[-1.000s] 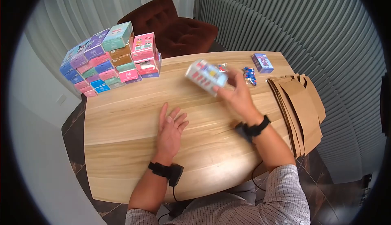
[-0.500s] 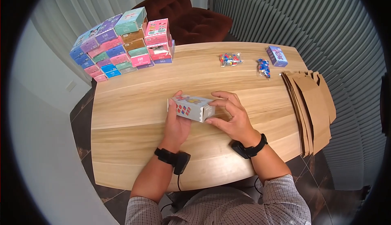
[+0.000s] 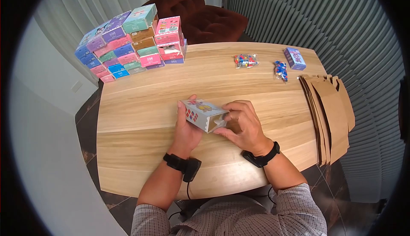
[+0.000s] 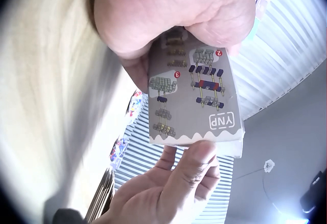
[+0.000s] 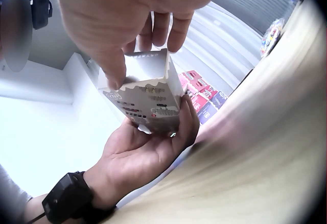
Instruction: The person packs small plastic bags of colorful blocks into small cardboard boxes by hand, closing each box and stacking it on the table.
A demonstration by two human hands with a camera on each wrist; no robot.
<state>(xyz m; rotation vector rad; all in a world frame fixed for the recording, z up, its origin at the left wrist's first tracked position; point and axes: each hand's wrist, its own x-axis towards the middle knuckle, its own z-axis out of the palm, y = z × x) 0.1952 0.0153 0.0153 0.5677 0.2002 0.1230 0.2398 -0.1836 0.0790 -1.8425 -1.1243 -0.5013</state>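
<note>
A small grey-white toy box point(image 3: 200, 112), printed with brick-model pictures, is held over the middle of the table. My left hand point(image 3: 188, 129) grips its left end, thumb along the near side and fingers on the far side. At the other end, my right hand point(image 3: 245, 127) pinches the end flap with thumb and curled fingers. That end stands partly open, showing brown cardboard inside. In the left wrist view, the right thumb point(image 4: 202, 155) presses at the scalloped edge of the box's underside. The right wrist view shows the box point(image 5: 153, 93) resting in the left palm.
Many-coloured boxes point(image 3: 124, 43) are stacked at the back left. Farther back on the right lie a bag of mixed bricks point(image 3: 246, 61), a bag of blue bricks point(image 3: 280, 70) and a purple box point(image 3: 294, 58). Flattened brown cardboard point(image 3: 329, 112) lies along the right edge.
My right hand brought the box from the back right to my left hand, which now grips it. Since half a second ago, the box's right end has come partly open.
</note>
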